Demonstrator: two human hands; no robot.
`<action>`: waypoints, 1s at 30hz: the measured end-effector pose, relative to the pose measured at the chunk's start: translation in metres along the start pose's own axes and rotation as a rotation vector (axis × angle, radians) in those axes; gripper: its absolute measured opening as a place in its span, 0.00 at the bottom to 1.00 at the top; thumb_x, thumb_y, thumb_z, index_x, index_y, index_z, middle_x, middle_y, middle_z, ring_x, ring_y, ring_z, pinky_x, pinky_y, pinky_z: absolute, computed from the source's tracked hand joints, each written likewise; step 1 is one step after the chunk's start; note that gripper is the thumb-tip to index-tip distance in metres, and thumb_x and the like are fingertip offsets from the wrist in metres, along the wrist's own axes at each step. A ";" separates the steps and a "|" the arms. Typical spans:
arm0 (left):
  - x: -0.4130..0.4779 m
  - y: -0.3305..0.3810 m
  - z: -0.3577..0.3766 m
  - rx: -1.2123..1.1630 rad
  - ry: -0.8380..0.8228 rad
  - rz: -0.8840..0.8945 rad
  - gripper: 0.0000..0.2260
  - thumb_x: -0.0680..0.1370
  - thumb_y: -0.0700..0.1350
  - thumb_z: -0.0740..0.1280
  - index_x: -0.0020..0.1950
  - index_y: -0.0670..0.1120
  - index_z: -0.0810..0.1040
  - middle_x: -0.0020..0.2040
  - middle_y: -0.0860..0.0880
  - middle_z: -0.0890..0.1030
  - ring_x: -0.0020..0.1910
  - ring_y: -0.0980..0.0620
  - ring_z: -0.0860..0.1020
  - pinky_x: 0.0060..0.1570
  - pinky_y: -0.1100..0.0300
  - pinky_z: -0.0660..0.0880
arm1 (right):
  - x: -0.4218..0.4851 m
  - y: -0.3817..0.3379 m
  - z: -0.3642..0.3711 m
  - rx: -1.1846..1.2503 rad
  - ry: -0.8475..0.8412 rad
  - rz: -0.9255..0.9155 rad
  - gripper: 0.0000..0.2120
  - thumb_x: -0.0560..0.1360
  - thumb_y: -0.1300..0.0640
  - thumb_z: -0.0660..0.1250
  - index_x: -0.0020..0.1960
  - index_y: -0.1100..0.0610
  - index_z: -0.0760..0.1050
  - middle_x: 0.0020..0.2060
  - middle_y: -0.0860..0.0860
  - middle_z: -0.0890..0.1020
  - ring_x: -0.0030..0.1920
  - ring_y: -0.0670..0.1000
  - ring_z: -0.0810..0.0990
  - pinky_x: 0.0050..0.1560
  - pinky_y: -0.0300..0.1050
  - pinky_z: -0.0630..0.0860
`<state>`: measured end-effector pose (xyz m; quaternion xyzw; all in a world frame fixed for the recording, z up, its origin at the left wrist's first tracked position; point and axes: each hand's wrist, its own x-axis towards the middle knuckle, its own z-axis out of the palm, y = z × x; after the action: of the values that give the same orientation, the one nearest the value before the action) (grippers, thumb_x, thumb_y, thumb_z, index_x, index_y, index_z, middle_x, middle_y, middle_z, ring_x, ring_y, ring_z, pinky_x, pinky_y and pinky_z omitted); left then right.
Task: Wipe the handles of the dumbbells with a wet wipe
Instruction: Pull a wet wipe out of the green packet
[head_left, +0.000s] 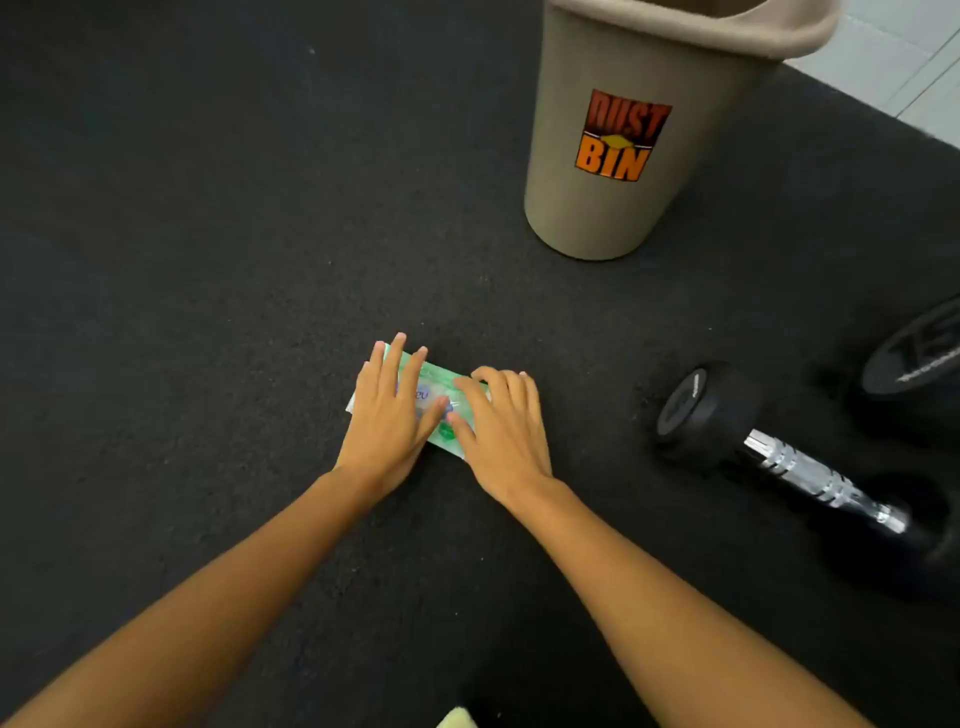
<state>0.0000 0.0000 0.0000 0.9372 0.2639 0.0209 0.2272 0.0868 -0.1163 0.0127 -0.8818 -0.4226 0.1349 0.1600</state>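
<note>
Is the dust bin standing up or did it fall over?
Standing up. The dust bin sits on its base on the black floor, rim on top, and its label reads upright.

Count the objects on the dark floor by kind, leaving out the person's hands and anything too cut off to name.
Dumbbells: 2 (the second is cut off at the right edge)
Wet-wipe pack: 1
Dustbin: 1
Total: 4

The black floor (208, 260) carries a green wipes pack (439, 375), a beige dustbin (582, 208), a dumbbell (810, 473) and perhaps a second dumbbell (914, 358)
</note>
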 end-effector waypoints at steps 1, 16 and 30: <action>0.000 0.001 0.001 -0.092 -0.006 -0.031 0.29 0.78 0.59 0.52 0.73 0.42 0.58 0.76 0.43 0.54 0.75 0.45 0.49 0.71 0.54 0.47 | 0.001 -0.001 0.003 -0.013 0.013 -0.008 0.18 0.77 0.51 0.61 0.64 0.55 0.69 0.62 0.54 0.72 0.62 0.55 0.69 0.70 0.54 0.59; 0.016 0.041 0.025 -0.475 -0.084 -0.126 0.24 0.82 0.50 0.51 0.75 0.42 0.51 0.77 0.49 0.50 0.74 0.56 0.45 0.68 0.67 0.42 | 0.021 0.018 -0.010 -0.059 0.157 0.071 0.09 0.77 0.56 0.60 0.55 0.55 0.75 0.52 0.53 0.76 0.54 0.54 0.72 0.61 0.49 0.64; 0.027 0.060 0.046 -0.378 -0.087 0.003 0.21 0.83 0.45 0.47 0.74 0.42 0.50 0.76 0.47 0.49 0.74 0.55 0.43 0.69 0.66 0.40 | 0.026 0.050 -0.035 0.119 0.083 0.236 0.05 0.78 0.58 0.57 0.48 0.58 0.71 0.49 0.53 0.78 0.53 0.54 0.72 0.55 0.46 0.64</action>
<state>0.0594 -0.0510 -0.0170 0.8782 0.2437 0.0301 0.4104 0.1503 -0.1316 0.0220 -0.9192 -0.3003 0.1410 0.2122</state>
